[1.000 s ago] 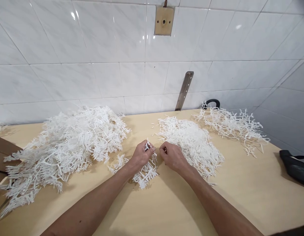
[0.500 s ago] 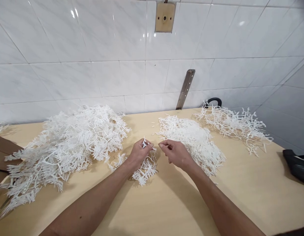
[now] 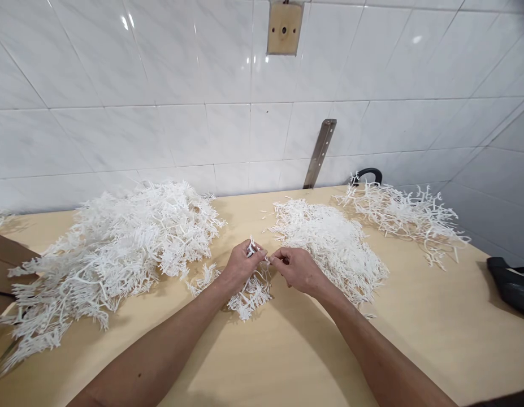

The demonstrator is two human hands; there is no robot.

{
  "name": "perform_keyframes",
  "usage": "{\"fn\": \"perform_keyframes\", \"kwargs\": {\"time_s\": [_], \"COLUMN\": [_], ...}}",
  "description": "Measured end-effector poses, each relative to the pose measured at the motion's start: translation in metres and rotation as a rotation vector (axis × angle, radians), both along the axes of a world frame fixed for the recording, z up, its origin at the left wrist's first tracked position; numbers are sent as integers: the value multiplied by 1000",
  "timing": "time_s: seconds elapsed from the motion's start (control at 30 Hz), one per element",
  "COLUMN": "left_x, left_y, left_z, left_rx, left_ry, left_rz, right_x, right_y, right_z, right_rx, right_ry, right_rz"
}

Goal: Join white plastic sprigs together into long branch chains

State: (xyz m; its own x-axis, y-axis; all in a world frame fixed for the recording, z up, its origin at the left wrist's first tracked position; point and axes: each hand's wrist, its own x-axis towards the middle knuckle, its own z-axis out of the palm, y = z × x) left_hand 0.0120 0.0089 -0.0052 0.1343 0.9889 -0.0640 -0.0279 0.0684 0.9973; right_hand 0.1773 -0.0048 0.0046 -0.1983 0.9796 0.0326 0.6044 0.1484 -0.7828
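Note:
My left hand [image 3: 243,263] is closed around a white branched plastic piece [image 3: 252,244], part of which shows above the thumb. Close by on the right, my right hand [image 3: 296,268] pinches at the tip of that piece, thumb and forefinger together. Below the hands, on the table, lies a small clump of white branched pieces [image 3: 246,304]. To the left spreads a big heap of the same tangled white pieces [image 3: 138,237]. Just behind my right hand is a pile of short, thin white bits [image 3: 333,237].
Bare, stripped-looking white stems [image 3: 406,212] lie at the back right of the wooden table [image 3: 253,362]. A metal strip [image 3: 320,154] leans on the tiled wall. A black object [image 3: 510,285] sits at the right edge, a brown box [image 3: 7,257] at the left.
My right hand has moved slightly down and left, and its fingertips now meet the white piece. My left hand stays nearly in place with its grip kept.

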Motion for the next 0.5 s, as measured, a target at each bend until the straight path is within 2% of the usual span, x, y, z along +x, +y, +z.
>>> {"fn": "perform_keyframes", "kwargs": {"time_s": [0.3,0.4,0.5], "left_x": [0,1,2], "left_y": [-4,-8,-9], "left_z": [4,8,9], "left_rx": [35,34,5], "left_ry": [6,-13,-63], "left_rz": [-13,-54,-81], "right_x": [0,0,3], "right_y": [0,1,3], "right_z": [-5,-8,-6], "right_rx": [-46,-69,-12], "right_ry": [59,22,-60], "right_rz": [16,-11,-97]}}
